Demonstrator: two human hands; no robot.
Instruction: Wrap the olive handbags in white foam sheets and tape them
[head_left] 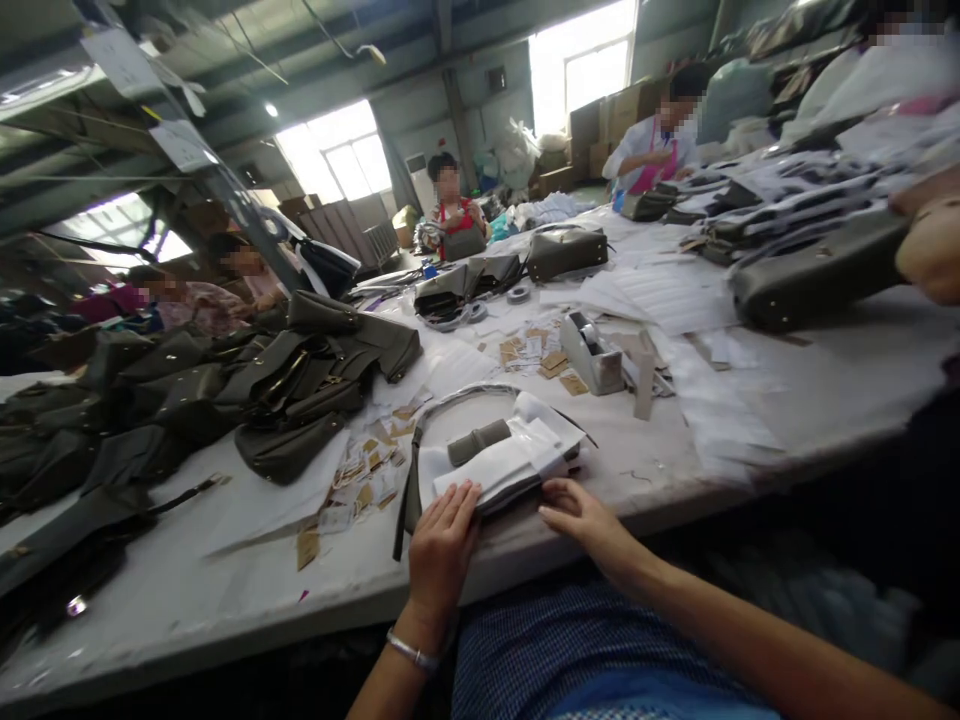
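Note:
In front of me on the white table lies a dark olive handbag (409, 500), its curved handle wrapped and looping away from me. White foam sheet (517, 455) covers its upper side, and a rolled olive strip (478, 442) rests on that sheet. My left hand (448, 530) lies flat with fingers stretched over the bag's near left edge. At the near right corner, my right hand (581, 515) has its fingers curled, thumb and forefinger apart, by the bag's edge. Nothing shows between those fingers.
Piled olive handbags (300, 390) fill the left side. Beyond my bag stand a tape dispenser (592, 350) and scattered tan tags (555, 362). Foam sheets (705, 400) lie to the right. Another person's hand (930, 250) is on a bag at far right; several people work around the table.

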